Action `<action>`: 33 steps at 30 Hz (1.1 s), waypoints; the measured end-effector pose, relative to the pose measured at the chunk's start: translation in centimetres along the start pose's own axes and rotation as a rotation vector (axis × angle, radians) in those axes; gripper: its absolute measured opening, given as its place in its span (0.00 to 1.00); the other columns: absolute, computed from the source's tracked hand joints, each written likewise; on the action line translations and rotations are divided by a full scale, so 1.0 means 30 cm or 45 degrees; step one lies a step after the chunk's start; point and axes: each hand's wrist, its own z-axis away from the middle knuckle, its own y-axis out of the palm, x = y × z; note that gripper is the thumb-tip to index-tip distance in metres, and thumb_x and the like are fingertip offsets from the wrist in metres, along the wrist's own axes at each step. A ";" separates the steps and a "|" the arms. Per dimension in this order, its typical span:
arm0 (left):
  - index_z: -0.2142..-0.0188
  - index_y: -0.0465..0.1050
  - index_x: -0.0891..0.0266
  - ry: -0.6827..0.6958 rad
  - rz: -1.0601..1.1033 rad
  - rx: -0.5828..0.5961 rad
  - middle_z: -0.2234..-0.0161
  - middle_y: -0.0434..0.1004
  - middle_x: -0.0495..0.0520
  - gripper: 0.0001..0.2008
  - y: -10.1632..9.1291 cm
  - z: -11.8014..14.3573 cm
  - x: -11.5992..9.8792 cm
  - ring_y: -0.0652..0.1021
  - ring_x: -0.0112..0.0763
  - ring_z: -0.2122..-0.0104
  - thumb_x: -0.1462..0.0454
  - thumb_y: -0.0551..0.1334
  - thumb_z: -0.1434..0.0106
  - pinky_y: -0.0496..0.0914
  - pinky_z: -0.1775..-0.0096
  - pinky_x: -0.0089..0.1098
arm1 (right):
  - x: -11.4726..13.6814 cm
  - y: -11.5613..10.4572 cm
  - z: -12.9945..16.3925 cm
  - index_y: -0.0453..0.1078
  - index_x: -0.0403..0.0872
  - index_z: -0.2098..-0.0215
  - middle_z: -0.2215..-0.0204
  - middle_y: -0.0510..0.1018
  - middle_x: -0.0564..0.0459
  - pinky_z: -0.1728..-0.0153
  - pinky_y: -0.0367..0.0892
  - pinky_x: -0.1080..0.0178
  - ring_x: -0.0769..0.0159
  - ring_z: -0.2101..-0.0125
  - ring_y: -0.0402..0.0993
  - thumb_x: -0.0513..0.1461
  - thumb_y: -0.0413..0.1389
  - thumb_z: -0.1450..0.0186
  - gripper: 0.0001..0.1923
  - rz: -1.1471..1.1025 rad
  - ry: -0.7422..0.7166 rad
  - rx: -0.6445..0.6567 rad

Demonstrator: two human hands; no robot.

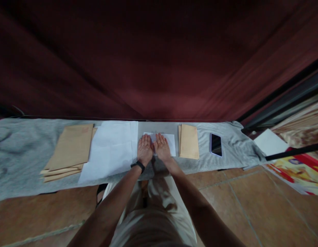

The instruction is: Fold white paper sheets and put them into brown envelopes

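Observation:
A small white sheet of paper (171,140), perhaps folded, lies on the grey cloth in front of me. My left hand (145,148) rests flat on its left part, fingers stretched out, with a black band on the wrist. Flat on the middle of the same paper is my right hand (161,146), its fingers extended and slightly spread. The thumbs almost meet. Both palms hide much of the paper. Just left of my left hand are large white paper sheets (111,147). Right of my right hand lies a small stack of brown envelopes (189,141).
A pile of larger brown envelopes (71,147) lies at the left. A phone (216,144) is at the right on the grey cloth (234,147). Behind the narrow table hangs a dark red curtain (159,75). A colourful printed box or bag (300,168) stands at the far right.

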 end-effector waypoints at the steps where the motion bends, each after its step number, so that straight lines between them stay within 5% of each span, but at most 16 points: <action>1: 0.32 0.55 0.78 0.000 -0.003 0.012 0.30 0.54 0.69 0.29 -0.002 -0.001 0.000 0.53 0.46 0.30 0.64 0.43 0.29 0.51 0.32 0.48 | 0.016 0.007 -0.009 0.57 0.39 0.31 0.31 0.59 0.41 0.33 0.51 0.49 0.56 0.32 0.54 0.43 0.39 0.24 0.27 -0.008 -0.034 0.020; 18: 0.31 0.54 0.74 -0.015 0.075 -0.044 0.30 0.53 0.67 0.31 0.018 -0.002 0.009 0.52 0.44 0.29 0.60 0.45 0.29 0.50 0.31 0.49 | -0.052 0.008 0.102 0.53 0.29 0.31 0.33 0.57 0.28 0.35 0.53 0.44 0.47 0.32 0.54 0.46 0.39 0.24 0.32 0.187 0.212 -0.155; 33: 0.32 0.54 0.76 -0.012 0.082 -0.009 0.30 0.54 0.69 0.31 -0.003 -0.010 0.005 0.54 0.45 0.30 0.60 0.44 0.29 0.49 0.31 0.49 | -0.039 -0.039 0.283 0.52 0.31 0.30 0.33 0.59 0.29 0.36 0.54 0.43 0.45 0.33 0.55 0.44 0.42 0.24 0.31 0.192 0.290 -0.227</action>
